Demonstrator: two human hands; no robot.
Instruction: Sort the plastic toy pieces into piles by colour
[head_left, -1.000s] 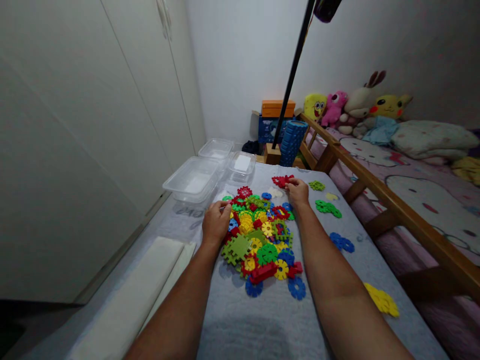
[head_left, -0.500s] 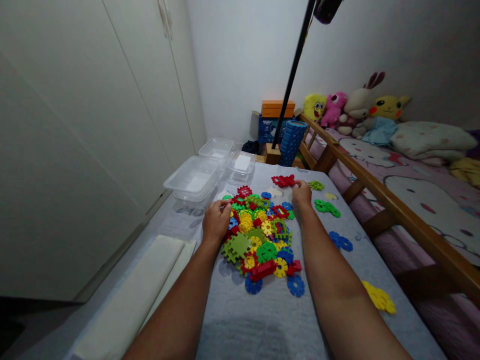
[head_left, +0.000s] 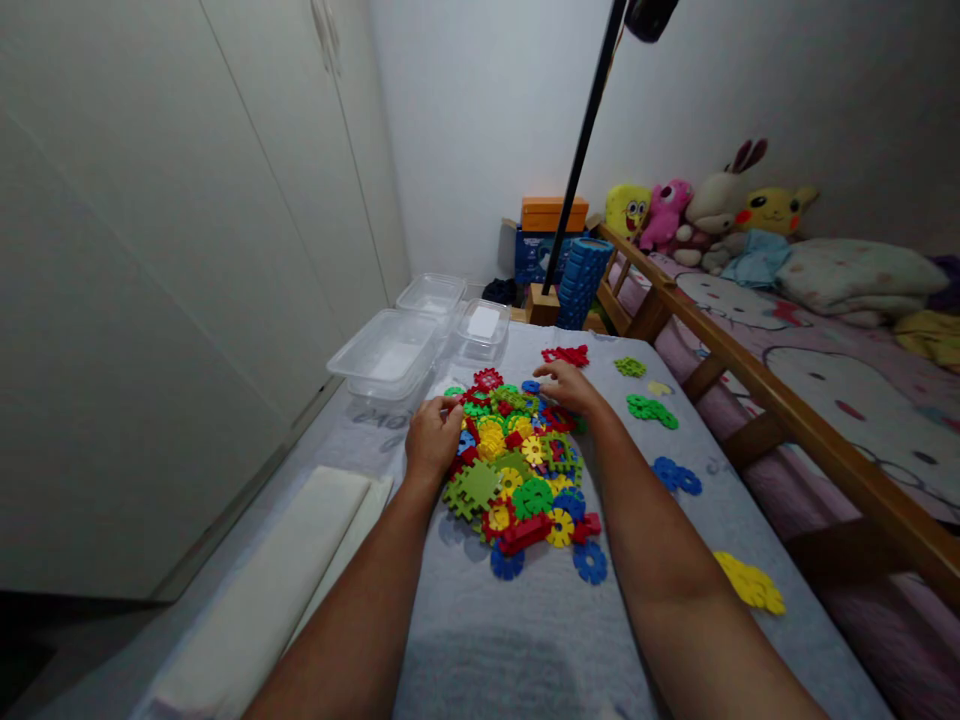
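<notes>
Clear tubs (head_left: 391, 348) stand far left, folded white cloth (head_left: 259, 590) near left; wooden bed rail (head_left: 787, 398) bounds the right. Mixed pile of plastic pieces (head_left: 514, 455) lies centrally between the hands. Right forearm (head_left: 660, 540) separates it from the yellow cluster (head_left: 750, 582). Right hand (head_left: 568, 388): fingers loosely spread over pile's far-right edge. Left hand (head_left: 433, 437): curled at left edge; grip cannot be told.

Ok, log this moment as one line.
left hand: at left edge of mixed pile | right hand: open, near blue disc | red cluster: beyond pile
</notes>
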